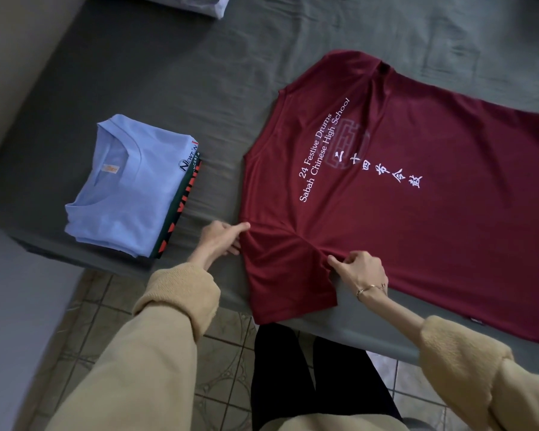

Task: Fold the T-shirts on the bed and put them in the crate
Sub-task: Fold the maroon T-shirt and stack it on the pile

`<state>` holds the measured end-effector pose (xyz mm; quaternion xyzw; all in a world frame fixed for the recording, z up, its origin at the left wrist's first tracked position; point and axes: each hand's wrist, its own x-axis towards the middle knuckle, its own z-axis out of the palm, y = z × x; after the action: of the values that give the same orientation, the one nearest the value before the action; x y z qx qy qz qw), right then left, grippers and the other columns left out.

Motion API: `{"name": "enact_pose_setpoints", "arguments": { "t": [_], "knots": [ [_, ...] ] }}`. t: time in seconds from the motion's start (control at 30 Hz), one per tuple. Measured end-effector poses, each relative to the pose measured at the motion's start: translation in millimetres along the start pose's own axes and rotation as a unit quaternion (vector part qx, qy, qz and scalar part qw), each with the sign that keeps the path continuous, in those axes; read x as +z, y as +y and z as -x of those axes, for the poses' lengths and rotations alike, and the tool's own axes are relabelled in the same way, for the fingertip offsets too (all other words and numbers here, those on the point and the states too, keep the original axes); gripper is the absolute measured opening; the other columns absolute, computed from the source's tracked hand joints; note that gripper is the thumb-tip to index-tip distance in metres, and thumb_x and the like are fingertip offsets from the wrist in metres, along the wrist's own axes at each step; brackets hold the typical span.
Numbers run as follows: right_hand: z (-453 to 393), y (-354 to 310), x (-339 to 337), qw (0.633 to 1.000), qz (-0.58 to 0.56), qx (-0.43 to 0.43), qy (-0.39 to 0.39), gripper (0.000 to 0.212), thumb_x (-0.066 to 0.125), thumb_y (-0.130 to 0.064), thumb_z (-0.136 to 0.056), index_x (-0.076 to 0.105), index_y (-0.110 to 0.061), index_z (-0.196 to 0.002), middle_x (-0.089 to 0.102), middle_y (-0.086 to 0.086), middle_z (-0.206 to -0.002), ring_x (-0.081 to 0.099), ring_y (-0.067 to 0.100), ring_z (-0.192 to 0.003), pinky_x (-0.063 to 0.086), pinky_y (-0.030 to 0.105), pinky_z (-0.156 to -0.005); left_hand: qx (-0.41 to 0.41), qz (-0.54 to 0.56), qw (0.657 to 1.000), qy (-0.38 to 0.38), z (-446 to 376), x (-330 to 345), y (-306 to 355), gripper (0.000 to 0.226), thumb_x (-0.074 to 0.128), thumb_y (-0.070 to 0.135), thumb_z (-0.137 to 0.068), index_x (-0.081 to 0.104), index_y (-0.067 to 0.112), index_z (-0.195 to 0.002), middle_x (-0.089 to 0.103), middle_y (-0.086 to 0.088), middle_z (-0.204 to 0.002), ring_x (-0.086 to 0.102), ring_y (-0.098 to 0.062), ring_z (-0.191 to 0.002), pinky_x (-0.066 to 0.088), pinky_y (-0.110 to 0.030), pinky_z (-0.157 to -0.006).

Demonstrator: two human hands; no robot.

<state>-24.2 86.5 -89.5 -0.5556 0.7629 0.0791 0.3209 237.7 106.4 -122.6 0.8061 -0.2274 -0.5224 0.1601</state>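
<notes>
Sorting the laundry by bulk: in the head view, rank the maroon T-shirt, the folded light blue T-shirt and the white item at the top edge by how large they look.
1. maroon T-shirt, spread flat
2. light blue T-shirt, folded
3. white item, cut off by the frame and farther away, so its true size is unsure

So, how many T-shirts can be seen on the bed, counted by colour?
Maroon T-shirt, spread flat, both hands pinching near its sleeve: 1
Light blue T-shirt, folded, on top of the pile: 1
Dark green T-shirt, folded, under the blue one: 1
Total: 3
A white bundle at the top edge is too cropped to identify, so it is not counted.
</notes>
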Motion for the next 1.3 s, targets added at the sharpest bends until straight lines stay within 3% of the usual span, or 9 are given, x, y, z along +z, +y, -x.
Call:
{"name": "enact_pose_setpoints", "arguments": {
  "t": [0.13,0.3,0.4,0.53,0.67,0.83,1.0,1.13,1.3],
  "knots": [
    [-16.5,-4.3,4.1,0.999,-0.006,-0.027,-0.038,0.023,0.070,-0.041,-0.072,0.058,-0.022,-0.067,0.068,0.002,-0.078,0.063,0.020,-0.081,0.048,0.028,-0.068,0.037,0.042,0.998,0.016,-17.6,-1.1,13.6,0.035,0.062,0.043,-0.087,0.058,0.016,-0.065,0.061,-0.002,-0.067,0.061,-0.022,-0.063,0.046,-0.029,-0.065],
    [-26.4,-9.8,9.7,0.995,0.016,-0.037,-0.089,0.021,0.073,-0.022,-0.071,0.055,-0.023,-0.060,0.069,0.006,-0.077,0.068,0.021,-0.078,0.055,0.030,-0.069,0.041,-0.059,0.993,0.090,-19.5,3.8,13.7,0.035,0.057,0.030,-0.090,0.051,0.015,-0.058,0.058,-0.005,-0.058,0.063,-0.025,-0.070,0.042,-0.028,-0.067],
    [-29.9,-18.5,7.2,0.989,0.080,-0.087,-0.089,0.015,0.070,-0.027,-0.073,0.057,-0.023,-0.066,0.065,0.002,-0.083,0.064,0.020,-0.084,0.045,0.025,-0.062,0.043,-0.085,0.986,0.137,-21.1,4.6,20.8,0.028,0.056,0.041,-0.085,0.059,0.018,-0.068,0.070,-0.009,-0.080,0.067,-0.027,-0.081,0.049,-0.032,-0.075],
    [-43.5,-30.1,-0.6,0.988,0.053,-0.129,-0.061,0.010,0.064,-0.032,-0.075,0.059,-0.023,-0.074,0.065,-0.001,-0.083,0.061,0.019,-0.084,0.046,0.028,-0.067,0.077,-0.078,0.981,0.161,-36.0,0.8,49.1,0.038,0.053,0.051,-0.089,0.065,0.017,-0.080,0.070,-0.011,-0.093,0.061,-0.027,-0.094,0.039,-0.030,-0.074],
    [-58.1,-35.6,-3.1,0.974,0.099,-0.159,-0.130,0.020,0.066,-0.027,-0.075,0.050,-0.029,-0.062,0.066,-0.001,-0.084,0.064,0.021,-0.087,0.048,0.028,-0.070,0.106,-0.088,0.975,0.177,-56.3,-2.4,72.9,0.033,0.051,0.040,-0.094,0.067,0.011,-0.094,0.068,-0.015,-0.104,0.060,-0.031,-0.103,0.041,-0.032,-0.077],
    [-69.0,-42.2,-12.3,0.965,0.120,-0.142,-0.184,0.013,0.061,-0.029,-0.078,0.057,-0.028,-0.066,0.070,-0.006,-0.079,0.067,0.015,-0.082,0.053,0.028,-0.076,0.115,-0.132,0.958,0.227,-58.0,4.3,72.9,0.027,0.042,0.024,-0.097,0.060,0.004,-0.100,0.064,-0.021,-0.105,0.058,-0.036,-0.099,0.039,-0.034,-0.072],
    [-89.0,-46.5,-27.3,0.972,0.084,-0.139,-0.169,0.017,0.057,-0.027,-0.084,0.057,-0.027,-0.066,0.067,-0.010,-0.065,0.067,0.010,-0.075,0.054,0.029,-0.079,0.108,-0.154,0.956,0.226,-72.8,2.7,88.7,0.041,0.047,0.046,-0.094,0.061,0.008,-0.105,0.066,-0.017,-0.108,0.058,-0.034,-0.106,0.043,-0.036,-0.082],
    [-111.1,-42.8,-34.5,0.969,0.023,-0.133,-0.209,0.018,0.059,-0.020,-0.083,0.059,-0.023,-0.066,0.066,-0.008,-0.059,0.063,0.005,-0.055,0.057,0.032,-0.078,0.104,-0.155,0.950,0.252,-79.4,6.3,95.8,0.034,0.039,0.030,-0.100,0.055,0.000,-0.107,0.061,-0.025,-0.111,0.056,-0.039,-0.106,0.041,-0.039,-0.082],
    [-135.6,-44.8,-53.7,0.963,0.038,-0.166,-0.210,0.019,0.059,-0.020,-0.083,0.057,-0.025,-0.065,0.068,-0.008,-0.066,0.064,0.007,-0.061,0.056,0.032,-0.079,0.052,-0.116,0.936,0.328,-74.7,24.2,119.7,0.030,0.041,0.023,-0.097,0.049,-0.002,-0.111,0.057,-0.026,-0.115,0.055,-0.039,-0.107,0.043,-0.043,-0.082]
  ]
}}
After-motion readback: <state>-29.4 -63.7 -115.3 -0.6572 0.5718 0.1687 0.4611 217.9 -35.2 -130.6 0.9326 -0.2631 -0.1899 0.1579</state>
